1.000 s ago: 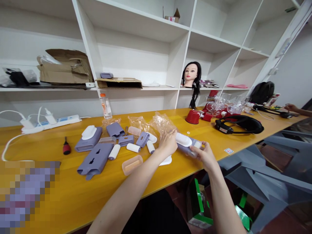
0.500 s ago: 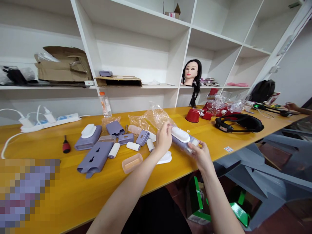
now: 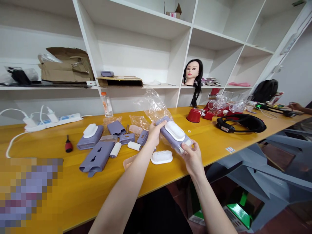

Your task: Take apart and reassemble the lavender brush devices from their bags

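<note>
Between my two hands is a purple case (image 3: 168, 136) with a white bristle brush (image 3: 175, 131) lying on its upper face. My left hand (image 3: 155, 132) grips the far left end, thumb on top. My right hand (image 3: 193, 156) grips the near right end, where a clear part shows. A clear plastic bag (image 3: 156, 105) bunches up just behind the case. Below it on the table lies a second white bristle brush (image 3: 162, 157), bristles up. My left forearm partly covers a peach-coloured tray (image 3: 128, 161).
Left of my hands lie a purple holder with slots (image 3: 96, 158), a purple case with a white brush (image 3: 90, 136), white rollers (image 3: 115, 150) and a red-black screwdriver (image 3: 68, 144). A red cup-shaped part (image 3: 194, 115) and a black headset (image 3: 240, 123) sit right.
The case has moved slightly left and tilted, showing the brush on it more fully. The clear bag behind stands taller. The loose brush on the table is now less covered.
</note>
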`<action>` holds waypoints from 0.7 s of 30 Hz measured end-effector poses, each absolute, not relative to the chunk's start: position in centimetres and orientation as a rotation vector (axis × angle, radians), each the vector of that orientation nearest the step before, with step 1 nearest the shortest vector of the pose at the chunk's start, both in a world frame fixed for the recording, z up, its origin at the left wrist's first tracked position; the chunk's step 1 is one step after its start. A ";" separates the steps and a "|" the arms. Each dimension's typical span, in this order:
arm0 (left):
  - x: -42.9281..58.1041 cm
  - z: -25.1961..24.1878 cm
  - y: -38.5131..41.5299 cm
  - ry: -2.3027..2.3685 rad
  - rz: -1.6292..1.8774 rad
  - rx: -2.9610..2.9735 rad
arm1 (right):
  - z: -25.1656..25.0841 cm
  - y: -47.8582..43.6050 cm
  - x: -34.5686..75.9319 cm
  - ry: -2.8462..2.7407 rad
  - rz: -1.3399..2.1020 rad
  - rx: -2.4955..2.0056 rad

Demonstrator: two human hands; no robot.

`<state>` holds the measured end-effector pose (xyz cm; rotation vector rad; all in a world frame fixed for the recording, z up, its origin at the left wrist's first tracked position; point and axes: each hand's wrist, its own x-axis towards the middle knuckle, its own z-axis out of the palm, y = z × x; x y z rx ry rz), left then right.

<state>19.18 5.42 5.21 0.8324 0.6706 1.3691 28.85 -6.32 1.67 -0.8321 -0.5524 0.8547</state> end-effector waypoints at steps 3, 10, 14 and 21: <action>19.3 5.4 4.9 0.629 1.270 0.760 | 1.8 -6.6 28.5 -0.530 0.838 -0.823; 17.9 4.8 3.9 0.713 1.136 0.554 | 0.9 -6.5 27.1 -0.599 0.695 -0.939; 16.6 4.9 4.2 0.729 1.145 0.474 | 1.0 -6.4 26.5 -0.796 0.611 -1.061; 15.4 5.7 3.5 0.653 1.307 0.456 | 1.6 -5.7 25.3 -0.835 0.544 -1.064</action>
